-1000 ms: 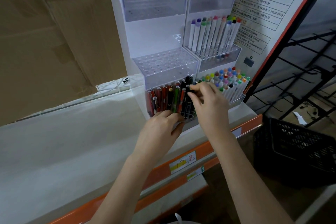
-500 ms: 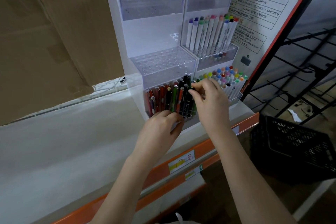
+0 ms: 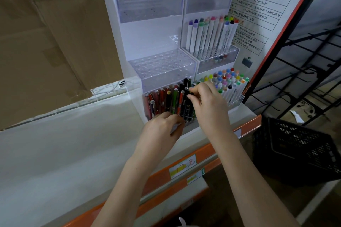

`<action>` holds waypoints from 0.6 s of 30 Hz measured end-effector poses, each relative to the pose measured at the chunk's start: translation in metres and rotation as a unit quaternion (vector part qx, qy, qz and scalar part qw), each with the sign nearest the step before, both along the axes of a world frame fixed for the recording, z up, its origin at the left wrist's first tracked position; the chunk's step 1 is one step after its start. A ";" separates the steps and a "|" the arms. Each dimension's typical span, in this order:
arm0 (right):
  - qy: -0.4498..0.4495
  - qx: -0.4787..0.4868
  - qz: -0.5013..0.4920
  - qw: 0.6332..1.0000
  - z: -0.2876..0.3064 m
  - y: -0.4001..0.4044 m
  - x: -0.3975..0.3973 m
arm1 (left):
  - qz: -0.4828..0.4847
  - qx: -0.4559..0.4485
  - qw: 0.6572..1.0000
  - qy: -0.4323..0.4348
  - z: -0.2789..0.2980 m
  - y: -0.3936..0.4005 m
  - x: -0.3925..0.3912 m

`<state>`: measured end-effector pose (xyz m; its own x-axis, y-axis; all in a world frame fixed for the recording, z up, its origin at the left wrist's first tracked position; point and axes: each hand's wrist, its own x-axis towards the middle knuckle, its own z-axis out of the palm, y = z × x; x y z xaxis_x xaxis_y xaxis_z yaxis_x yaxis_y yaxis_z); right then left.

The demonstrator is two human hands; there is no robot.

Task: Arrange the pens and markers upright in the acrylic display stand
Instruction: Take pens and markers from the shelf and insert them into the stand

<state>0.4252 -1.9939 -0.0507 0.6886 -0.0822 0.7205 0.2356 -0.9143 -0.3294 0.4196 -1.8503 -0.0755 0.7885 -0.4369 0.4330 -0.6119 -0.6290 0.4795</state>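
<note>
Right hand (image 3: pixel 208 105) pinches a black pen (image 3: pixel 186 103) top; left hand (image 3: pixel 162 131) curls against the acrylic stand (image 3: pixel 147 38) front, markers (image 3: pixel 230 83) just right.

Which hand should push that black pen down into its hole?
Probably the right hand: its fingertips already pinch the top of the black pen. The left hand sits low at the acrylic stand's front.
</note>
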 end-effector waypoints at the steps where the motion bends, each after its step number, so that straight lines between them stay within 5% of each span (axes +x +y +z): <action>1: 0.000 -0.002 -0.001 1.000 0.000 0.000 0.000 | -0.001 0.000 1.000 0.001 0.000 0.000 0.000; 18: 0.014 0.053 -0.018 0.998 0.005 -0.003 -0.014 | -0.031 0.028 0.999 -0.015 0.001 0.008 0.004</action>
<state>0.4111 -1.9973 -0.0459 0.7036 -0.1816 0.6870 0.1933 -0.8814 -0.4310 0.4240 -1.8420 -0.0749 0.7465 -0.5084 0.4292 -0.6637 -0.6152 0.4255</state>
